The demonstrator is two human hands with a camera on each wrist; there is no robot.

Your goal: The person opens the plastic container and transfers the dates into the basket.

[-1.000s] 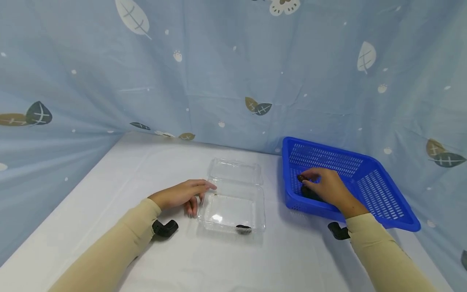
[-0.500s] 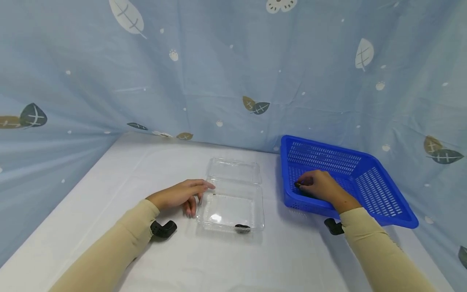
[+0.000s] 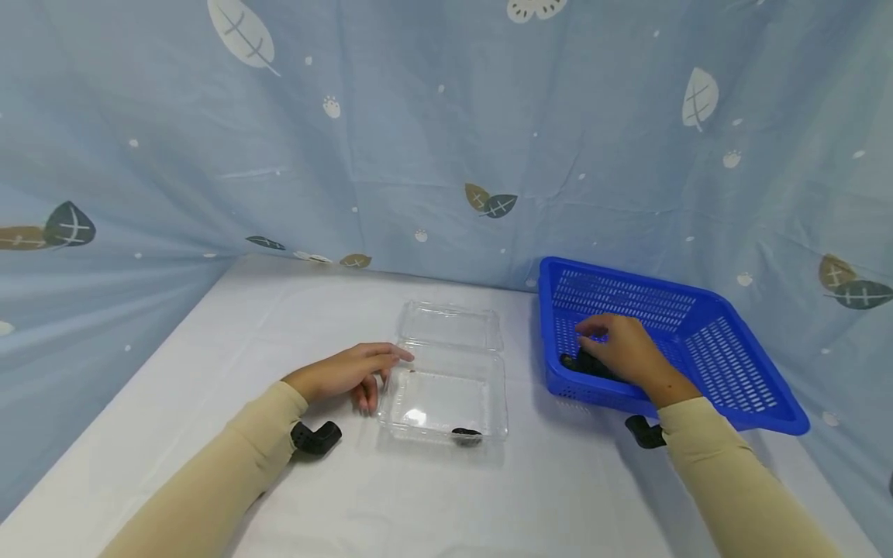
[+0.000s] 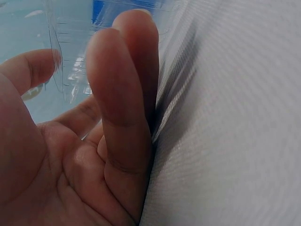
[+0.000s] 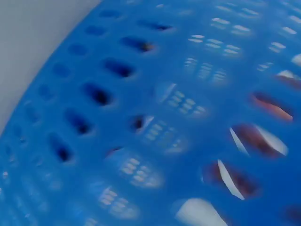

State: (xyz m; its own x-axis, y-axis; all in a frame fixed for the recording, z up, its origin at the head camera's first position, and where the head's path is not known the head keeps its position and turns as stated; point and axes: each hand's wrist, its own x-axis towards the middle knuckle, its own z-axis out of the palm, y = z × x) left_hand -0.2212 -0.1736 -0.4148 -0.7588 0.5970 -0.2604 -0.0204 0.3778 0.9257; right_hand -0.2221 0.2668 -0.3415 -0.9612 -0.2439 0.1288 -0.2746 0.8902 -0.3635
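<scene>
A clear plastic clamshell box (image 3: 446, 391) stands with its lid folded back. My left hand (image 3: 352, 372) lies at the box's left side, index fingertip on the rim; in the left wrist view, its fingers (image 4: 115, 80) hold nothing. Inside the box, at the front right, lies a small dark, oblong piece (image 3: 466, 436). My right hand (image 3: 624, 353) is within the blue basket (image 3: 739, 372), fingers loosely bent, nothing visible between the fingertips. Below it lie several dark pieces (image 3: 589, 364), partly hidden by the hand; their kind is unclear. The right wrist view shows only the basket's perforated wall (image 5: 164, 122).
A white cloth (image 3: 335, 496) covers the table. Behind it hangs a blue curtain (image 3: 418, 139) with leaf prints. Black wrist-camera mounts (image 3: 315, 439) stick out under both sleeves. The basket's back corner is close to the curtain.
My right hand dipped into the basket with a small dark brown piece at its fingertips, then rose slightly without it; the dark pieces below now show more. My left hand stayed in place.
</scene>
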